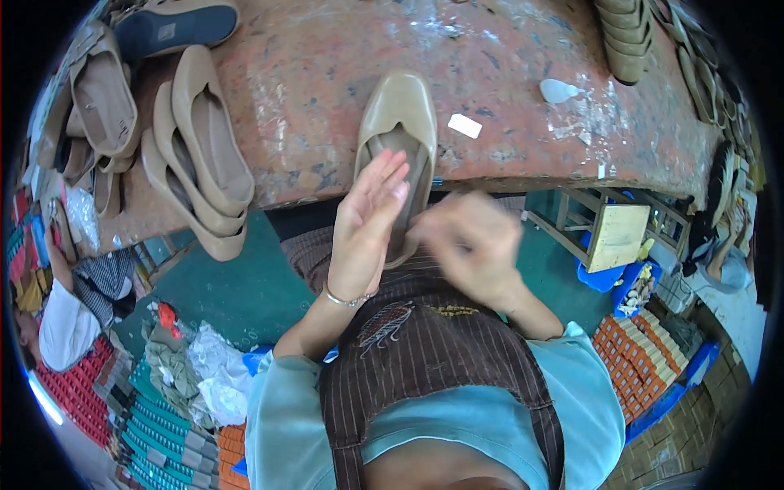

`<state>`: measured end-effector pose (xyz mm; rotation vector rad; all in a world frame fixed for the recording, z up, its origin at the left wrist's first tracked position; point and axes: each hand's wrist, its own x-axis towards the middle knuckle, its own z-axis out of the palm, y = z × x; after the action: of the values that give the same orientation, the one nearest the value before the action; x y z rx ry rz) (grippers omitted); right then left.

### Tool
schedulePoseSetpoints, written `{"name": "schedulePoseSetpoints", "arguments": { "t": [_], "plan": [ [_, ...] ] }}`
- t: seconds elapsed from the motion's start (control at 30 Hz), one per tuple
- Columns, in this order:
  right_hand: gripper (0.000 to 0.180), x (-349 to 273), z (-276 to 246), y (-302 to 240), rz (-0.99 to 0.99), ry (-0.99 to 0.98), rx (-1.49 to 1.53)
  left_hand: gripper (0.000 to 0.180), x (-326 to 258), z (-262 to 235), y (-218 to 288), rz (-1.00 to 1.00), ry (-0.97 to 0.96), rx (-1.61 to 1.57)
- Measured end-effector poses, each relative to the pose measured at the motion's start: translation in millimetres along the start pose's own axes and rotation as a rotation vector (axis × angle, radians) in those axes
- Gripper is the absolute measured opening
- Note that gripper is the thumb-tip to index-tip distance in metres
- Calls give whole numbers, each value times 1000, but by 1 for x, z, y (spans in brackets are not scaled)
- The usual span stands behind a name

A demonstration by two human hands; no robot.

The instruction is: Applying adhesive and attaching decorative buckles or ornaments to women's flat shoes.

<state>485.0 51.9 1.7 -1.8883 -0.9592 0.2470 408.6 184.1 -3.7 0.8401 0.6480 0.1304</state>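
Note:
A beige flat shoe [398, 96] lies on the worn reddish table [318, 98] in front of me, toe pointing away and its heel end over the near edge. My left hand [367, 216] is above the shoe's opening, its fingers stretched out, with no object visible in it. Just right of the shoe's heel, my right hand [474, 245] is smeared by motion. Its fingers look bent, but whether they hold anything cannot be made out. A small white rectangular piece [465, 125] rests beside the shoe.
Stacked beige shoes [214, 139] stand at the table's left, more nested shoes [627, 41] at the far right. A pale bulb-shaped piece [559, 91] lies toward the right. Below are a wooden stool [618, 237], blue bins [637, 287] and orange stacked pieces [633, 359]. Another person [69, 327] is at far left.

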Motion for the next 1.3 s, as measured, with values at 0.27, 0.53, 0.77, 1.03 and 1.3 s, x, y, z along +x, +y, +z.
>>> {"name": "schedulePoseSetpoints", "arguments": {
  "t": [0.27,0.53,0.77,1.03,1.3],
  "plan": [
    [43,37,-65,139,345,743,-228,40,55,19,-33,112,153,-587],
    [16,46,-48,127,313,545,93,40,49,-7,-41,133,-97,-878],
    [19,34,-8,35,156,-37,-47,27,15,-26,-56,245,-83,-922],
    [21,39,10,37,-123,-177,-283,32,13,-14,-40,197,117,-790],
    [18,46,14,26,-139,-190,-345,42,14,-18,-44,208,82,-807]
  ]
}}
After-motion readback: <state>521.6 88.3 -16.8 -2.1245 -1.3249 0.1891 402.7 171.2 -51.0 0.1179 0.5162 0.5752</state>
